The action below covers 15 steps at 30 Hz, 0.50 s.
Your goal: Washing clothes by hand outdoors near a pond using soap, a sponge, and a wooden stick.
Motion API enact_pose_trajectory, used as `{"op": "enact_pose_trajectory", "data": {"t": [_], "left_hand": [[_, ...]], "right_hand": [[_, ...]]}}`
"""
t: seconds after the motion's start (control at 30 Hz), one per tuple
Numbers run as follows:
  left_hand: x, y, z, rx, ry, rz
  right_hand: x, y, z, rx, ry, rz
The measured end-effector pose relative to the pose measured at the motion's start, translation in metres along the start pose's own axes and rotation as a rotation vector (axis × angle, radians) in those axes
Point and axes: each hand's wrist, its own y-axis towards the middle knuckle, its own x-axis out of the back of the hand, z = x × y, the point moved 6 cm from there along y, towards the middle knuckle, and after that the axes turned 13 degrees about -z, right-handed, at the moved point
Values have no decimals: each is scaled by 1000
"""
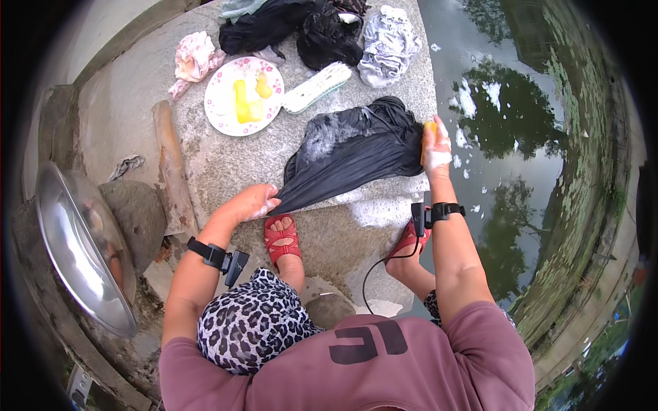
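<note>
A wet black garment (354, 149) lies stretched over the near part of a stone slab, with white suds on its upper left side. My left hand (256, 202) pinches its tapered near-left corner at the slab's front edge. Beside the garment's right end, at the slab's right edge, my right hand (437, 146) holds a yellow-orange bar of soap (431, 126), mostly hidden by foamy fingers. Farther back, a floral plate (218, 110) carries yellow soap pieces (240, 100). Next to it lies a scrubbing brush (317, 88) with pale bristles, apparently facing up.
Black clothes (329, 38), a pale patterned cloth (389, 49) and a pink cloth (194, 59) lie at the slab's back. Water (493, 169) with floating foam borders the right side. At left are a wooden stick (172, 159) and a tilted metal basin (85, 251).
</note>
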Motion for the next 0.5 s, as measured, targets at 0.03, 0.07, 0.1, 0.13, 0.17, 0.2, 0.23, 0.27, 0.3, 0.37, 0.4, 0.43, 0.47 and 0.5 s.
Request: {"op": "enact_pose_trajectory", "data": {"t": [0.03, 0.07, 0.1, 0.13, 0.17, 0.2, 0.23, 0.27, 0.3, 0.37, 0.4, 0.43, 0.47, 0.5], "left_hand": [[3, 1, 4, 27, -4, -14], [14, 7, 8, 122, -135, -230], [25, 9, 12, 219, -263, -446], [40, 16, -1, 206, -232, -577], [56, 26, -18, 180, -203, -706], [59, 37, -26, 177, -207, -712], [58, 50, -35, 153, -163, -644], [57, 61, -43, 129, -119, -577], [57, 67, -46, 128, -121, -582], [58, 72, -50, 130, 55, -615], [57, 75, -52, 105, 50, -614], [56, 76, -52, 104, 44, -617], [54, 77, -52, 105, 14, -611], [53, 76, -52, 108, -15, -603]], "right_hand": [[-5, -3, 16, -211, 467, -13], [-10, -9, 35, -358, 712, 108], [-9, -23, 72, -516, 947, 235], [-10, -34, 101, -574, 1102, 395], [-13, -45, 116, -706, 1183, 589], [-21, -53, 127, -711, 1186, 693], [-30, -58, 133, -713, 1186, 795], [-45, -60, 126, -712, 1111, 852], [-55, -62, 125, -685, 1043, 813], [-60, -60, 129, -480, 632, 555], [-58, -55, 126, -362, 401, 488], [-54, -52, 122, -358, 397, 487], [-51, -54, 115, -406, 387, 590], [-47, -59, 112, -458, 375, 696]]}}
